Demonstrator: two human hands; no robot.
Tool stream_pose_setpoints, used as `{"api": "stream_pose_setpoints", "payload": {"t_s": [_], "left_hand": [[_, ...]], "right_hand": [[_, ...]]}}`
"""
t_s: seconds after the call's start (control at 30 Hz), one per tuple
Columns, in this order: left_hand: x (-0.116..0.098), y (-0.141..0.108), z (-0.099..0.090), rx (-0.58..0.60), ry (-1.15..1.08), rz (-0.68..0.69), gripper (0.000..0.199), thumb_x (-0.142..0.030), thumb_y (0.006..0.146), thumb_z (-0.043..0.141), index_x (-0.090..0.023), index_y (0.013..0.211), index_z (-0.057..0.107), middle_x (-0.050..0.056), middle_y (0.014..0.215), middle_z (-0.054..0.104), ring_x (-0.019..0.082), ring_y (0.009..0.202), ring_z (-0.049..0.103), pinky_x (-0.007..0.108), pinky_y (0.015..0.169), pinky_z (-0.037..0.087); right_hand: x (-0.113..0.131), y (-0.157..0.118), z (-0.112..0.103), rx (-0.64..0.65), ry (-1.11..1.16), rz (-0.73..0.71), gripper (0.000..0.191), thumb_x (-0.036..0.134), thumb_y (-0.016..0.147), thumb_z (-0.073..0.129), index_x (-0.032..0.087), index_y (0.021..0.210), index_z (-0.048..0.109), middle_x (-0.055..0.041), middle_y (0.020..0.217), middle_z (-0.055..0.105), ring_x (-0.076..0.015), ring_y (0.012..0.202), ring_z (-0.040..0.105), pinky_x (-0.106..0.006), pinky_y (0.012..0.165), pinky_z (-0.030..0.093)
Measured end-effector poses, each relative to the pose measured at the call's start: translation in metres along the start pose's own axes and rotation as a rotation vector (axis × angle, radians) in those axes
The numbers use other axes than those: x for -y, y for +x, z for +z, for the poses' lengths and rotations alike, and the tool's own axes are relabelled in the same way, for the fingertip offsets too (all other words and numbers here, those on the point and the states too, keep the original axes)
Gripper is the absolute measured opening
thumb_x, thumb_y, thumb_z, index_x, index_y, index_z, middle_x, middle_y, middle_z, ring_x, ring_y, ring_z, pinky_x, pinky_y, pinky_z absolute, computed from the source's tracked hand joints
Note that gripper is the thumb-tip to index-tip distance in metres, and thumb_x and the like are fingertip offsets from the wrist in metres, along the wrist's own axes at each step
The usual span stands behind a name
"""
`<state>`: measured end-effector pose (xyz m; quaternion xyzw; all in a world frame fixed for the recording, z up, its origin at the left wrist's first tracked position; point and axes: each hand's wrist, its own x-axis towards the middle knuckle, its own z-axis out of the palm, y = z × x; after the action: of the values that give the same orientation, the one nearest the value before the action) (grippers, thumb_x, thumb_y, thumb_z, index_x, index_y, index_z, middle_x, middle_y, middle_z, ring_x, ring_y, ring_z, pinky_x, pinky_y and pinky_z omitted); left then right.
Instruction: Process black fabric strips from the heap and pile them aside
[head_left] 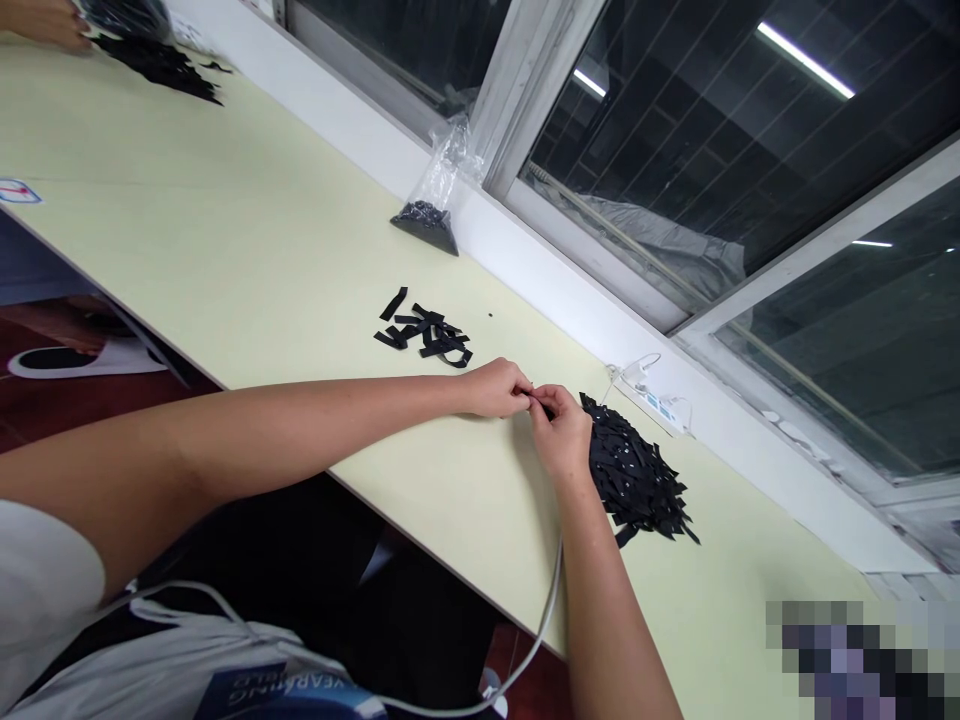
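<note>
Strip (547, 408), black and mostly hidden by fingers, was held just above the counter (300, 250), between the small pile (431, 325) and the larger heap (634, 465). The likeliest trouble was a slip: so little of it showed between the fingertips that a weak pinch or an uneven pull could have let it twist or drop. Had it fallen towards the heap, it would have been hard to pick out among the other black pieces there. The right hand (564, 430) was right beside the heap's near edge, so a careless sideways move might have scattered pieces. The white cable (551, 610) curved up close by the right forearm and could, I judged, have snagged it if the arm had swung inward.

As for pose, the left arm reached almost level across the view, its hand (496, 388) closed in a pinch with the fingers curled. The right forearm rose from the bottom edge, leaning left towards its closed hand, thumb and fingers gripping the piece. The two sets of fingertips met or nearly met; whether they touched, I couldn't tell.
</note>
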<state>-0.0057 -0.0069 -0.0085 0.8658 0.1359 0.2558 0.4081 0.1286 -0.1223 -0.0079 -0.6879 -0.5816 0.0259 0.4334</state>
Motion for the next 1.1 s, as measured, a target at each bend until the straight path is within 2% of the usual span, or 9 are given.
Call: {"api": "stream_pose_setpoints", "payload": {"t_s": [0.13, 0.3, 0.43, 0.73, 0.93, 1.03, 1.1], "left_hand": [[-0.002, 0.000, -0.001, -0.008, -0.028, -0.026, 0.026, -0.017, 0.073, 0.054, -0.015, 0.080, 0.079, 0.000, 0.057, 0.059, 0.010, 0.054, 0.045, 0.026, 0.053, 0.032], [-0.004, 0.000, -0.004, 0.029, -0.060, -0.104, 0.031, -0.015, 0.074, 0.051, -0.015, 0.086, 0.080, 0.002, 0.057, 0.065, 0.012, 0.053, 0.058, 0.025, 0.054, 0.040], [-0.005, 0.001, -0.004, 0.021, -0.070, -0.121, 0.028, -0.015, 0.075, 0.051, -0.015, 0.079, 0.078, 0.002, 0.054, 0.064, 0.014, 0.054, 0.062, 0.025, 0.054, 0.043], [-0.004, 0.002, 0.001, -0.024, -0.088, -0.111, 0.023, -0.016, 0.075, 0.048, -0.014, 0.064, 0.068, 0.001, 0.053, 0.062, 0.012, 0.050, 0.061, 0.023, 0.050, 0.040], [-0.004, 0.003, 0.000, -0.037, -0.108, -0.144, 0.024, -0.016, 0.077, 0.047, -0.014, 0.064, 0.067, 0.002, 0.057, 0.064, 0.012, 0.047, 0.060, 0.023, 0.048, 0.040], [-0.004, 0.002, -0.001, -0.028, -0.105, -0.146, 0.022, -0.017, 0.079, 0.048, -0.014, 0.072, 0.069, 0.003, 0.068, 0.069, 0.011, 0.049, 0.060, 0.023, 0.050, 0.041], [-0.002, 0.002, -0.001, -0.023, -0.057, -0.126, 0.022, -0.018, 0.080, 0.050, -0.015, 0.076, 0.071, 0.002, 0.068, 0.068, 0.010, 0.049, 0.057, 0.023, 0.051, 0.039]], "right_hand": [[0.000, 0.000, 0.000, 0.013, 0.001, 0.004, 0.018, 0.038, 0.084, 0.062, 0.024, 0.093, 0.068, -0.0045, 0.091, 0.078, -0.0233, 0.084, 0.073, -0.031, 0.075, 0.052], [-0.001, 0.000, 0.003, 0.003, 0.019, 0.021, 0.018, 0.038, 0.084, 0.062, 0.024, 0.093, 0.068, -0.0036, 0.089, 0.078, -0.0221, 0.080, 0.073, -0.031, 0.074, 0.052], [0.002, -0.001, 0.005, -0.007, 0.035, 0.056, 0.017, 0.037, 0.083, 0.062, 0.024, 0.091, 0.069, -0.0036, 0.087, 0.078, -0.0221, 0.079, 0.073, -0.031, 0.074, 0.052], [0.006, -0.002, 0.007, -0.043, 0.068, 0.104, 0.018, 0.038, 0.082, 0.064, 0.023, 0.090, 0.069, -0.0037, 0.084, 0.078, -0.0225, 0.079, 0.073, -0.032, 0.077, 0.053], [0.002, -0.001, 0.009, -0.035, 0.119, 0.124, 0.017, 0.037, 0.081, 0.066, 0.023, 0.090, 0.068, -0.0036, 0.084, 0.078, -0.0221, 0.080, 0.073, -0.032, 0.077, 0.054], [-0.002, 0.000, 0.010, -0.030, 0.144, 0.125, 0.017, 0.037, 0.081, 0.066, 0.022, 0.090, 0.067, -0.0044, 0.086, 0.077, -0.0221, 0.081, 0.073, -0.033, 0.078, 0.054], [-0.007, 0.002, 0.010, -0.023, 0.177, 0.146, 0.019, 0.037, 0.080, 0.066, 0.021, 0.091, 0.067, -0.0056, 0.086, 0.076, -0.0220, 0.080, 0.072, -0.034, 0.077, 0.054]]}}
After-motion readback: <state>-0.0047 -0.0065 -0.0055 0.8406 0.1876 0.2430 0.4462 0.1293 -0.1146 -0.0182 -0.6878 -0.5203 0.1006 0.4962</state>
